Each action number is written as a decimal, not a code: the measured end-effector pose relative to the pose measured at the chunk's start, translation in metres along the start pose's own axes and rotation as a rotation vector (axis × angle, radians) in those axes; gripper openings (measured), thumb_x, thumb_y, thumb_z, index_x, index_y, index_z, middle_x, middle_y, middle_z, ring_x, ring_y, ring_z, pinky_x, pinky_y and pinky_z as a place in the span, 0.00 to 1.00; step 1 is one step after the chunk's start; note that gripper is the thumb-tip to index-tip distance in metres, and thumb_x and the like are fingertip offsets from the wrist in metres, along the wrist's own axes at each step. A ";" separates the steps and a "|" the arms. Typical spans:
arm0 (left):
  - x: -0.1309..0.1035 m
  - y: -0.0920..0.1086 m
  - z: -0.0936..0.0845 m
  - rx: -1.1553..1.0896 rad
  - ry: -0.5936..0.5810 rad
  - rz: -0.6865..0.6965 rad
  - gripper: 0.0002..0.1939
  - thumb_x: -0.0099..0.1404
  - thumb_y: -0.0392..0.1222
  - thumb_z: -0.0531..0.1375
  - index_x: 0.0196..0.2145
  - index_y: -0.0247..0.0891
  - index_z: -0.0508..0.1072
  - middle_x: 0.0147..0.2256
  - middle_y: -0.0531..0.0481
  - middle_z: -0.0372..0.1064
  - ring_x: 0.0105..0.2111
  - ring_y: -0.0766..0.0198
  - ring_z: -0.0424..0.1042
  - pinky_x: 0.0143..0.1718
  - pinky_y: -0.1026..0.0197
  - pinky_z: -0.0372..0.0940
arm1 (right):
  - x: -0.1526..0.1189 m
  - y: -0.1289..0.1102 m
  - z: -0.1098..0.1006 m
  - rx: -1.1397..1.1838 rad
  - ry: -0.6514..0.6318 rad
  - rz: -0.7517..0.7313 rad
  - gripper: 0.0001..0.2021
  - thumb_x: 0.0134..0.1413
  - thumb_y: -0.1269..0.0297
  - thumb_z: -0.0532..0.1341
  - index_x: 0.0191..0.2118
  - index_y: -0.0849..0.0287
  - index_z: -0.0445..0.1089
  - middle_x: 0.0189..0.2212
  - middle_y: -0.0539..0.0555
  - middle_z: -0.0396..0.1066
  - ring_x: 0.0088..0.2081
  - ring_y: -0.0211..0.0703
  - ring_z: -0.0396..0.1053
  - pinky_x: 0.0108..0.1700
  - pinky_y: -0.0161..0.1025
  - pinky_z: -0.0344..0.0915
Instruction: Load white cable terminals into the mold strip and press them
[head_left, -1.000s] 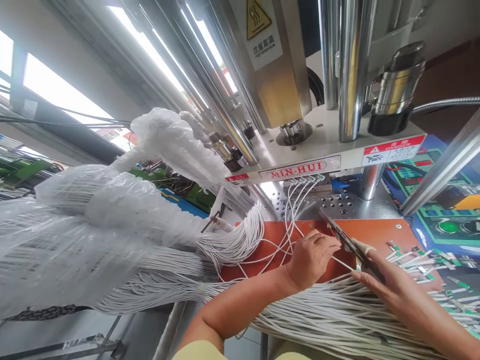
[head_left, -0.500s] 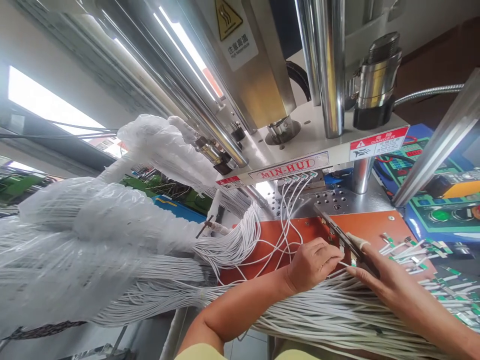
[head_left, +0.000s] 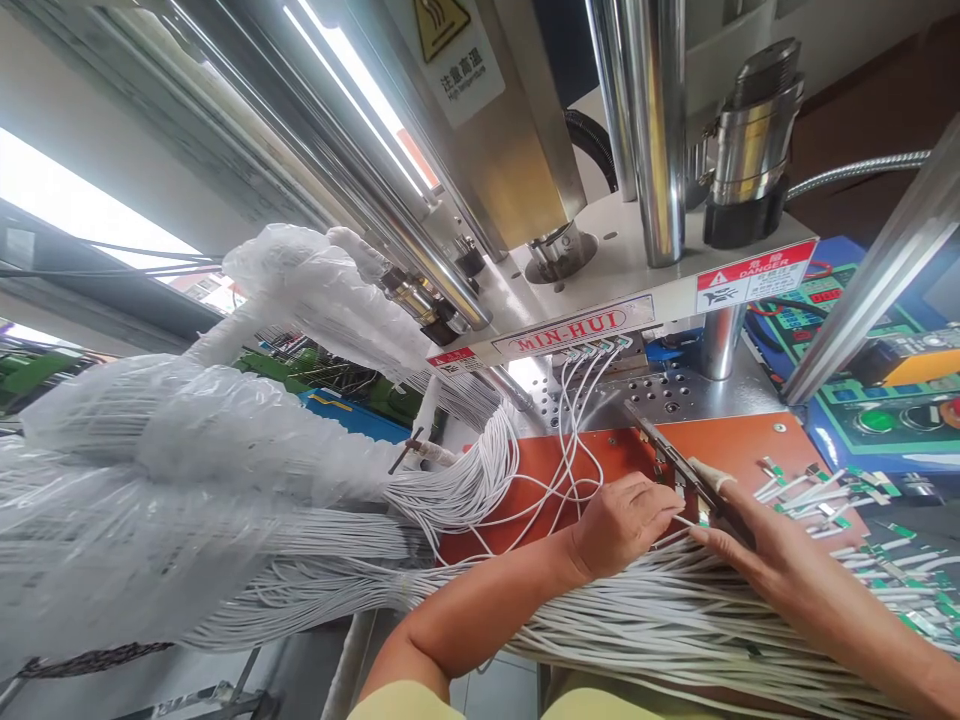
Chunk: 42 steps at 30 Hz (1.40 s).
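My left hand (head_left: pixel 628 525) is closed in a pinch on a white cable (head_left: pixel 688 522), close beside a long dark metal fixture bar (head_left: pixel 667 450). The fingers of my right hand (head_left: pixel 754 535) wrap around the near end of that bar, with the thumb close to the pinched cable. A fingertip of the right hand wears a pale cover. Small metal and green connector pieces sit along the bar's left side, partly hidden by my fingers. Below both hands runs a thick bundle of white cables (head_left: pixel 637 620).
A MIN-HUI press (head_left: pixel 574 330) stands ahead, with several cabled connectors (head_left: pixel 600 350) under its plate. An orange board (head_left: pixel 750 440) lies before it. Cable ends with green connectors (head_left: pixel 832 500) are spread at right, near a control panel (head_left: pixel 877 420). Plastic-wrapped cable bundles (head_left: pixel 225 430) fill the left.
The camera view has shifted slightly. Both hands keep nearly the same place and hold on the cable and the bar.
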<state>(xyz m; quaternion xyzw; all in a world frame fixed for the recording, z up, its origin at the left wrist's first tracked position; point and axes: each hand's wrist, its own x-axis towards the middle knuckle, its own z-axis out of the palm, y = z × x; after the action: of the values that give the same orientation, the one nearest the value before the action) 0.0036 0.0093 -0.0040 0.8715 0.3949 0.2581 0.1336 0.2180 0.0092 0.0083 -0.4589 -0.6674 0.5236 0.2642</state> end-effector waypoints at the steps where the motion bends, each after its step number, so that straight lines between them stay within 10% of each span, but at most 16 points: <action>1: -0.001 -0.001 0.000 0.002 0.001 0.011 0.10 0.74 0.38 0.54 0.45 0.34 0.74 0.39 0.46 0.78 0.39 0.63 0.75 0.46 0.61 0.73 | 0.000 0.002 0.000 0.004 -0.003 0.003 0.28 0.60 0.44 0.58 0.60 0.55 0.62 0.58 0.60 0.70 0.58 0.56 0.68 0.61 0.50 0.66; 12: -0.004 -0.004 0.001 0.036 0.024 0.100 0.10 0.75 0.35 0.52 0.47 0.34 0.73 0.40 0.44 0.78 0.41 0.63 0.77 0.47 0.58 0.74 | -0.001 0.015 0.004 0.037 -0.051 -0.023 0.30 0.64 0.50 0.57 0.67 0.54 0.54 0.65 0.59 0.61 0.64 0.55 0.60 0.67 0.55 0.57; 26: 0.001 0.000 -0.002 0.006 0.101 0.095 0.08 0.74 0.35 0.55 0.45 0.33 0.74 0.39 0.47 0.79 0.37 0.64 0.75 0.43 0.61 0.73 | -0.005 0.013 0.004 -0.058 0.007 -0.034 0.29 0.64 0.45 0.55 0.65 0.50 0.57 0.56 0.57 0.72 0.52 0.53 0.73 0.52 0.47 0.72; 32: 0.004 0.005 0.001 -0.093 0.122 -0.007 0.10 0.75 0.39 0.56 0.42 0.32 0.76 0.37 0.46 0.80 0.35 0.65 0.75 0.43 0.63 0.73 | -0.006 0.021 0.010 -0.151 0.015 0.008 0.26 0.64 0.46 0.53 0.63 0.50 0.56 0.42 0.56 0.77 0.39 0.53 0.75 0.40 0.47 0.72; 39: 0.041 -0.003 -0.051 -0.120 0.095 -0.400 0.06 0.68 0.42 0.64 0.36 0.38 0.78 0.34 0.50 0.78 0.37 0.64 0.74 0.45 0.61 0.68 | -0.008 0.010 0.003 -0.096 0.066 0.012 0.30 0.61 0.41 0.55 0.62 0.55 0.60 0.57 0.60 0.71 0.58 0.55 0.69 0.56 0.47 0.70; 42: 0.055 -0.014 -0.058 -0.023 -0.193 -0.570 0.09 0.62 0.47 0.68 0.31 0.39 0.78 0.29 0.53 0.76 0.31 0.64 0.73 0.36 0.62 0.65 | -0.009 0.008 0.003 -0.115 0.097 0.019 0.31 0.62 0.40 0.54 0.63 0.55 0.60 0.56 0.59 0.73 0.59 0.56 0.69 0.55 0.46 0.72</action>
<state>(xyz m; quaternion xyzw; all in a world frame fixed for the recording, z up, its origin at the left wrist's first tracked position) -0.0070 0.0620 0.0568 0.7444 0.6062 0.1309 0.2475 0.2224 0.0002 0.0009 -0.5042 -0.6786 0.4641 0.2645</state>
